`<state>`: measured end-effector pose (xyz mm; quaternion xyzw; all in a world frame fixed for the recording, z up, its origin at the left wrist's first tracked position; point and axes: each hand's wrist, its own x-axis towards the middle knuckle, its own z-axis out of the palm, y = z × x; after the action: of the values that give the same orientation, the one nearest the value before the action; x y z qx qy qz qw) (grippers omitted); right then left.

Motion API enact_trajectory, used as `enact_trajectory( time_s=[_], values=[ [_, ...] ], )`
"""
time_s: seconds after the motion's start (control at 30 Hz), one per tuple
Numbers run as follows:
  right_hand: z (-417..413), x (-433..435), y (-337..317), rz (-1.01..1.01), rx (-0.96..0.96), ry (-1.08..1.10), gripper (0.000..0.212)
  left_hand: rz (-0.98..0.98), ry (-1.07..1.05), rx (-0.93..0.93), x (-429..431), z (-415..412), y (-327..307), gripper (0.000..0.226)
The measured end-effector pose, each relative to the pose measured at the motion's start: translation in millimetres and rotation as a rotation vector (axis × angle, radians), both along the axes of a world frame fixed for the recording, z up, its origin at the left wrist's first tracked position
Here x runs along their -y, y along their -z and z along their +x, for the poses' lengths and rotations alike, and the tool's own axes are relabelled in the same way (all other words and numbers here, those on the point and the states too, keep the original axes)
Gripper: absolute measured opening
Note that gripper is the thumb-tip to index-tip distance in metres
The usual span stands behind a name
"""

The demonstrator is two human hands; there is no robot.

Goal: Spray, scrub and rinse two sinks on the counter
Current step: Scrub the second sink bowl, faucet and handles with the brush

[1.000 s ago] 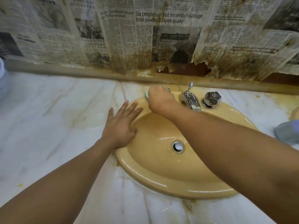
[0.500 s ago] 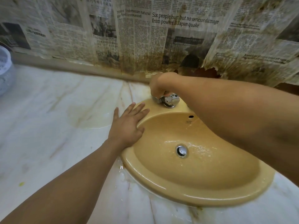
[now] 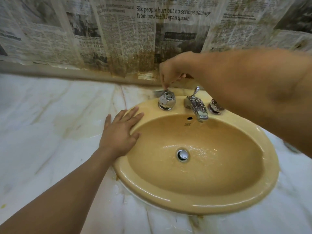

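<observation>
A yellow oval sink (image 3: 185, 205) is set into a white marble counter (image 3: 50, 132). Its basin is wet, and water ripples around the chrome drain (image 3: 182, 155). A chrome spout (image 3: 196, 106) stands at the back between two faceted knobs. My right hand (image 3: 173, 71) hovers just above the left knob (image 3: 167, 100), fingers hanging down loosely with nothing in them. My right forearm partly hides the right knob (image 3: 215, 107). My left hand (image 3: 121, 132) lies flat on the sink's left rim with the fingers spread.
Stained, torn newspaper (image 3: 152, 39) covers the wall behind the counter. A blurred grey shape (image 3: 158, 92) lies behind the left knob. Water is pooled on the counter along the sink's front edge.
My right hand has let go of the left knob and risen above it. More water now ripples in the basin. My left hand has stayed on the rim.
</observation>
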<state>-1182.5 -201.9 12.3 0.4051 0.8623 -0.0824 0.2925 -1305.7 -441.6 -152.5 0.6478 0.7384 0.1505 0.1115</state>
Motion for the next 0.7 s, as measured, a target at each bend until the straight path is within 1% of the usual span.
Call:
enact_trajectory(
  time_s=[0.07,0.13,0.27,0.33,0.4,0.57,0.7],
  values=[
    [7,0,9,0.055,-0.040,-0.032,0.021,-0.007,0.001,0.000,-1,0,-1,0.071],
    [14,-5,17,0.053,-0.086,-0.015,0.019,-0.011,0.004,-0.004,-2,0,-1,0.071],
    [35,-29,13,-0.097,-0.090,0.094,0.027,-0.013,0.006,-0.018,-2,0,-2,0.070],
    [47,-36,6,-0.158,-0.102,0.165,0.024,-0.016,0.006,-0.014,-2,0,-2,0.069],
    [55,-36,4,-0.189,-0.122,0.189,0.019,-0.018,0.010,-0.017,-3,0,-2,0.069],
    [64,-28,25,-0.155,-0.231,0.104,0.017,-0.027,0.017,-0.003,-4,-1,-3,0.069],
    [71,-33,14,-0.179,-0.162,0.090,0.015,-0.041,0.014,0.008,-5,-1,-4,0.071]
  ],
)
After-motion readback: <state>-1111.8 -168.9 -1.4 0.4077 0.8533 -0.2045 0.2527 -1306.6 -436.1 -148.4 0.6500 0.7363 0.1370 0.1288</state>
